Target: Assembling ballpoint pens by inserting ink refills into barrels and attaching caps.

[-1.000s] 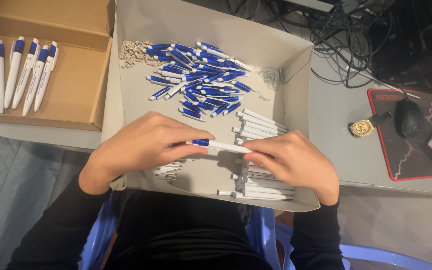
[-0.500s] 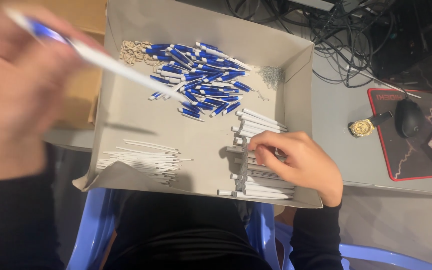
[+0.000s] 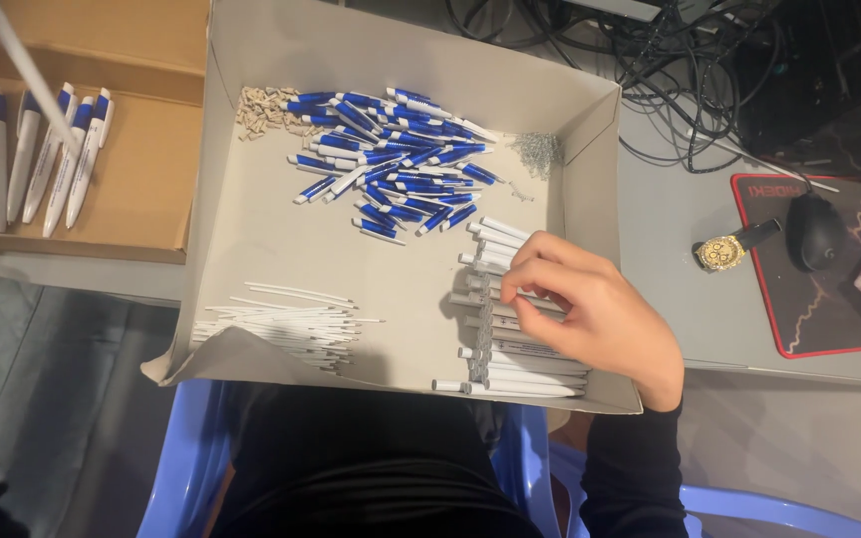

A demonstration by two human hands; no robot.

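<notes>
The right hand (image 3: pixel 590 314) rests on the stack of white pen barrels (image 3: pixel 515 334) in the grey cardboard tray (image 3: pixel 590 149), fingers curled to pick one out. The left hand is barely in view — a finished pen (image 3: pixel 27 70) hangs over the brown box (image 3: pixel 151 189), where the others lie in a row; its grip I cannot tell.

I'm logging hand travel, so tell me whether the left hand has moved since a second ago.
Yes. It left the grey tray and swung up-left; only its white pen shows, over the brown box.
</notes>
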